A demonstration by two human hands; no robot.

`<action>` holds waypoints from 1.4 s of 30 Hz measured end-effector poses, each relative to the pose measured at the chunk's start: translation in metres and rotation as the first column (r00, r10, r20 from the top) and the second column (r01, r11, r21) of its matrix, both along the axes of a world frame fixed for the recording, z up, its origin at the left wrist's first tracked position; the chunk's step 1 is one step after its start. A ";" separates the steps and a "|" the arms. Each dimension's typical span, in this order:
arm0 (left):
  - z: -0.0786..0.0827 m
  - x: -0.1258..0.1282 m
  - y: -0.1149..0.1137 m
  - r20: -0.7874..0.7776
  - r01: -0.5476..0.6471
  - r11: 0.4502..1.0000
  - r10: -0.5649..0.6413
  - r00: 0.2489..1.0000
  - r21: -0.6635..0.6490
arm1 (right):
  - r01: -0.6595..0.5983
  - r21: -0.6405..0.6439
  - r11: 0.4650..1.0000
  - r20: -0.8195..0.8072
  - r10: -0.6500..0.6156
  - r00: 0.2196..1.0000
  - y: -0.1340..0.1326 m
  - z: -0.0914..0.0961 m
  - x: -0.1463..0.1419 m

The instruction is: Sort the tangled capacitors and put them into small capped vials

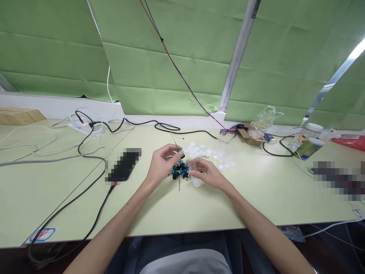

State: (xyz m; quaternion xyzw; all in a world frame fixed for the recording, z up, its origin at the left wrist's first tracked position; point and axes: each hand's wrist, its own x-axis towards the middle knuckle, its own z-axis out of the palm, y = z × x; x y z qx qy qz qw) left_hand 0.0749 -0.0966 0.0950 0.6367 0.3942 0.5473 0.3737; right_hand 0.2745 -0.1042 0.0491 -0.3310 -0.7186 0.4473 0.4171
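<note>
The left hand (pixel 163 161) is pinching a green part (pixel 183 155), left of the roughly upright cup (pixel 196 182) the right hand (pixel 210 174) is grasping.

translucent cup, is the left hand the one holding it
No, the right hand grips the translucent cup, while the left hand holds a small green part.

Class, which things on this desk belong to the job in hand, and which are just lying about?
Job, apparently: green part in left hand; translucent container in right hand; blue-and-black parts; white discs.
Lying about: power strip; cardboard box; red item.
</note>
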 end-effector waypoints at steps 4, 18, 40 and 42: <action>0.017 0.003 -0.005 -0.007 0.044 0.999 -0.044 0.999 0.022 | 0.013 0.002 1.000 -0.009 -0.013 1.000 0.000 0.001 0.000; 0.012 0.019 -0.007 -0.136 0.088 0.989 -0.104 0.985 -0.118 | 0.074 0.022 0.997 -0.037 -0.073 0.997 0.001 -0.001 0.001; 0.008 0.012 -0.002 -0.207 0.121 0.983 -0.148 0.967 -0.136 | 0.099 0.052 0.994 0.022 -0.101 0.995 0.000 -0.001 0.000; 0.008 0.010 -0.001 -0.197 0.125 0.981 -0.154 0.968 -0.148 | 0.100 0.051 0.994 0.030 -0.102 0.994 -0.001 0.000 0.000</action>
